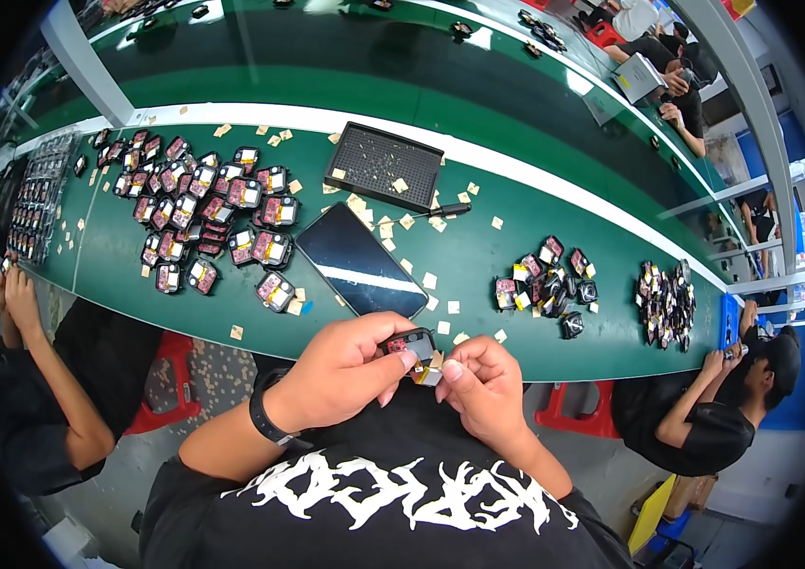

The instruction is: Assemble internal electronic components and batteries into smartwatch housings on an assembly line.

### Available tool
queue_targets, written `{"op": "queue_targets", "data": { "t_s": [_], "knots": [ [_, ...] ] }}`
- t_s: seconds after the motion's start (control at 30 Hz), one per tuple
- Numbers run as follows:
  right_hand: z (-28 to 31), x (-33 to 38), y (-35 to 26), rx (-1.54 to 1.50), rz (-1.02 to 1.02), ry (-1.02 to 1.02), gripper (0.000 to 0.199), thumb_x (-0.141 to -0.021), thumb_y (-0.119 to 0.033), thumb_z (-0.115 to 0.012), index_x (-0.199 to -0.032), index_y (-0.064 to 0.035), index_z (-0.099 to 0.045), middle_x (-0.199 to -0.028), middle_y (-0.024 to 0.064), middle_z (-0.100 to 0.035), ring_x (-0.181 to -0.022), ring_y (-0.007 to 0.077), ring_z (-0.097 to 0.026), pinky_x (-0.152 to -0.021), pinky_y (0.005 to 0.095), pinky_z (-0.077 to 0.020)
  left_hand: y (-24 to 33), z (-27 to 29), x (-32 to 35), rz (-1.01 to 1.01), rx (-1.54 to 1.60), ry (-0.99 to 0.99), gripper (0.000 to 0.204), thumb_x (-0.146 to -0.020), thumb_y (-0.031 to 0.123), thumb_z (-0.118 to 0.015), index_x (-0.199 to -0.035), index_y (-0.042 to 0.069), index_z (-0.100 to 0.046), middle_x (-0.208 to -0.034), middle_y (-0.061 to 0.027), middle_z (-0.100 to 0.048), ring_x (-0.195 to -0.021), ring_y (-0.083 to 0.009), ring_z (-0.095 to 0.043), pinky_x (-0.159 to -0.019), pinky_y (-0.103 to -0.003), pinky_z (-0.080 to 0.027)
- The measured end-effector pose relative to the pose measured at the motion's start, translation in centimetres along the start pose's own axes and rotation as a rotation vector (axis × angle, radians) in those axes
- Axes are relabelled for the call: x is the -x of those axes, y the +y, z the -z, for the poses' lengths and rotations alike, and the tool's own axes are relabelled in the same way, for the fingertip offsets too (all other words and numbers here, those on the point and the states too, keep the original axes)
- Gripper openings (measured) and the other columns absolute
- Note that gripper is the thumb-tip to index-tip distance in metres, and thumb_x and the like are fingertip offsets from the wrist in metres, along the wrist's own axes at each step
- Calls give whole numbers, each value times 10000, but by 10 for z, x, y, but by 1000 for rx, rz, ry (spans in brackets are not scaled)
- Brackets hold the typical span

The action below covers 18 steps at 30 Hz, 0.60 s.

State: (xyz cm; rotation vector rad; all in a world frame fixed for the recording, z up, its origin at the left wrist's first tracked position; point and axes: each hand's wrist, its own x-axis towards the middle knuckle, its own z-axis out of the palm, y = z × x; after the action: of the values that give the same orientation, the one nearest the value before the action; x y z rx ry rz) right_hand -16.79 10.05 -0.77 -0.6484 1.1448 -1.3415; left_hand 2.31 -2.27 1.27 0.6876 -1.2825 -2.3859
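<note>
- Small blk device [416,339] at lower ctr of frame, betw. the two hands, above the worktop's [469,275] near edge.
- L hand [346,365] has it gripped, thumb across its face, approx. from the left.
- R hand [488,384] pinched narrow at the lower right, right by the white part [428,376]; can't tell if it's gripping anything.
- Key bit: dark casing's long axis runs roughly L–R, right end tipped slightly up; white part sits below, nearer R fingertips.
</note>
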Motion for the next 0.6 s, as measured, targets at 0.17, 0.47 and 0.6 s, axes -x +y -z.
{"op": "queue_targets", "data": {
  "t_s": [0.17, 0.47, 0.6],
  "knots": [
    [6, 1, 8, -85, 280, -63, 123, -976, -72, -677, -1022, -17, -577, -827, 78, -667, -612, 48, -538, -531, 199, -402, -3, 4, -3, 65, 39, 38, 231, -1016, 62, -573, -1217, -50, -598, -886, -26, -636, -634, -50, -560, -556, -208, -456],
    [-14, -6, -5, 260, 61, -22, 397, -838, 69, -786, -1177, 12, -588, -966, 59, -658, -633, -2, -501, -546, 171, -372, -4, 3, 1, -7, -119, 108, 265, -1023, 67, -549, -1262, -39, -589, -906, -19, -649, -627, -48, -598, -493, -197, -419],
    [-10, -3, -3, 342, 148, -49, 408, -855, 75, -769, -1212, 23, -578, -991, 64, -666, -645, -2, -511, -550, 180, -388, -1, -2, 1, 7, -140, 156, 198, -1013, 75, -568, -1172, -32, -617, -877, -10, -644, -641, -38, -572, -554, -221, -460]
  ]
}}
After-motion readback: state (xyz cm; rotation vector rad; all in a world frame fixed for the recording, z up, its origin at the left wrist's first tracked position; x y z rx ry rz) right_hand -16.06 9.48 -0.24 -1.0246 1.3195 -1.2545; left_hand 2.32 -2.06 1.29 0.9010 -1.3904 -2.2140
